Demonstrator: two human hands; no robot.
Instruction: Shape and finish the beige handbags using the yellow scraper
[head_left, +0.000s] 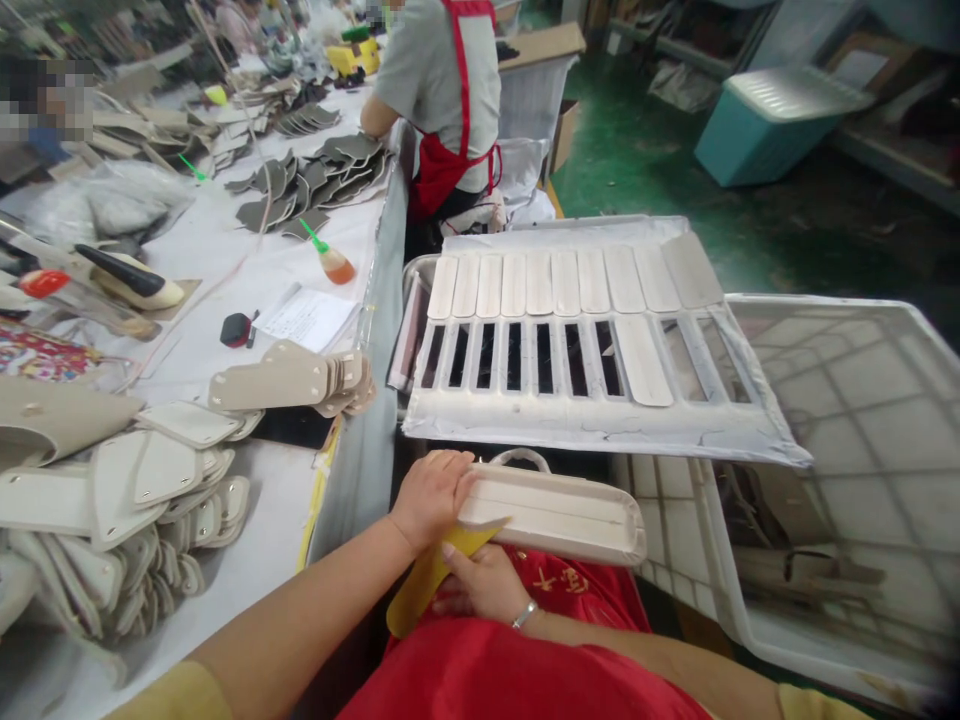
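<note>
Midway: left hand (431, 495) flat on strip stack (555, 515), right hand (480, 582) clamped on yellow scraper (427, 585); rack (600, 420) at centre frame part-filled, lower slots mostly bare.

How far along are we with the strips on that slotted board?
Done: the upper row of the slotted board is covered with pale strips, and one strip lies in the lower row. In hand: the left hand presses on a stack of strips on the lap, while the right hand holds a yellow piece. Left: most lower slots gape open.
</note>
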